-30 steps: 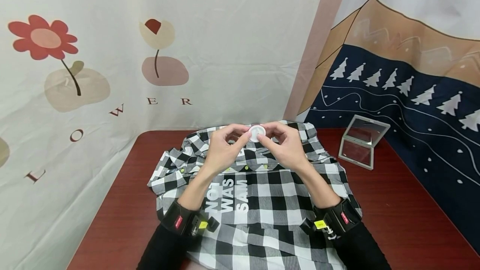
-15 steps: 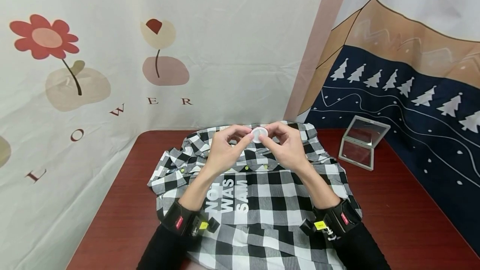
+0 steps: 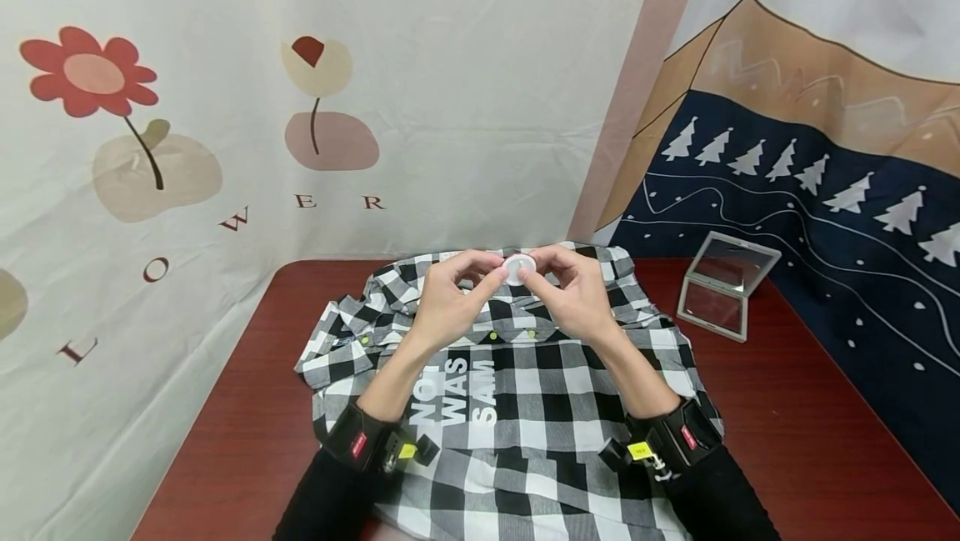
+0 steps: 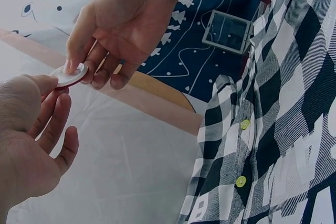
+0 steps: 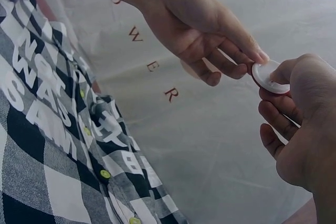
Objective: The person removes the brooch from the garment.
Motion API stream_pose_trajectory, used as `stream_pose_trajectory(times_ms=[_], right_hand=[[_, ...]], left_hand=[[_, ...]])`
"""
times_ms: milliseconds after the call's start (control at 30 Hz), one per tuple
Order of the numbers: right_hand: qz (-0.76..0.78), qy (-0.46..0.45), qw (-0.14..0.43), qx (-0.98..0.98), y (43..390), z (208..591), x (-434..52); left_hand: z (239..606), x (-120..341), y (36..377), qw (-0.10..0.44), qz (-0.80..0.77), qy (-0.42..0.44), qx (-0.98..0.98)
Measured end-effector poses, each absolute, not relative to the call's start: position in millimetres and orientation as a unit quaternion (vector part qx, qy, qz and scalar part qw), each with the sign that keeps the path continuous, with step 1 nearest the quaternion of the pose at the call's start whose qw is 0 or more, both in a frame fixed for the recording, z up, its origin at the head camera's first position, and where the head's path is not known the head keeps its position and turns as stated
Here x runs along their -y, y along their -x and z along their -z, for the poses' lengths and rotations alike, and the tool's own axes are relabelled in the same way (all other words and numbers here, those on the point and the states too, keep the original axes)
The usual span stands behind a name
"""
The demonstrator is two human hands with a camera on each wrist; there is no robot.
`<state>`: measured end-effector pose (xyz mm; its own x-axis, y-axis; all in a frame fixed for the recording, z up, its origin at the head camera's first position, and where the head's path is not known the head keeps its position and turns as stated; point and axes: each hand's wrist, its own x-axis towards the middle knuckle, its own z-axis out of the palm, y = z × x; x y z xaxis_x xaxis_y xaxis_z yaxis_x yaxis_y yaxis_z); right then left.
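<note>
Above the far part of a plaid shirt, my left hand and right hand pinch a small round badge between them. Each thumb presses its near side, with fingertips behind. Its face toward me is white; in the wrist views the badge shows a red edge and is held tilted. The other fingers of both hands hang loosely bent. Below lies the black-and-white checked shirt, with white lettering and yellow-green buttons. The badge's far face is hidden.
A square folding mirror stands unfolded on the red-brown table, right of the shirt. A pale flower-print cloth hangs behind the table. To the right hangs a dark blue cloth with white trees.
The badge has shifted slightly right and down between the fingers since a second ago. Both hands stay almost in place, still pinching it; the shirt and mirror are unmoved.
</note>
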<state>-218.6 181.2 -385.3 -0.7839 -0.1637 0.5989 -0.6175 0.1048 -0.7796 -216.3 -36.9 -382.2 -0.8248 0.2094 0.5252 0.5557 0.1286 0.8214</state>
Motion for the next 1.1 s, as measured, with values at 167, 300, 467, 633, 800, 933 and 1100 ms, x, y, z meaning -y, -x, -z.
stream_pose_trajectory(times_ms=[167, 300, 467, 633, 800, 933, 1100], right_hand=[[-0.613, -0.267, 0.182, 0.721, 219.1, 386.1, -181.3], [-0.618, -0.267, 0.181, 0.717, 218.8, 385.9, -180.3], [-0.617, -0.269, 0.185, 0.715, 219.2, 387.3, -179.7], [-0.616, -0.269, 0.189, 0.716, 219.2, 388.0, -179.4], [-0.612, -0.269, 0.188, 0.72, 219.1, 388.0, -179.3], [-0.599, -0.273, 0.195, 0.727, 219.8, 388.6, -179.6], [-0.563, -0.281, 0.221, 0.745, 220.8, 389.6, -180.6]], left_hand=[[382.5, 37.0, 217.1, 0.145, 0.607, 0.259, 0.737], [383.1, 37.5, 218.0, 0.145, 0.612, 0.258, 0.733], [384.2, 38.5, 219.5, 0.145, 0.615, 0.259, 0.73], [385.3, 39.4, 221.2, 0.143, 0.615, 0.259, 0.731], [386.2, 40.0, 221.7, 0.145, 0.608, 0.256, 0.737], [386.7, 40.7, 221.5, 0.158, 0.593, 0.258, 0.746], [386.5, 42.1, 222.9, 0.203, 0.548, 0.283, 0.76]])
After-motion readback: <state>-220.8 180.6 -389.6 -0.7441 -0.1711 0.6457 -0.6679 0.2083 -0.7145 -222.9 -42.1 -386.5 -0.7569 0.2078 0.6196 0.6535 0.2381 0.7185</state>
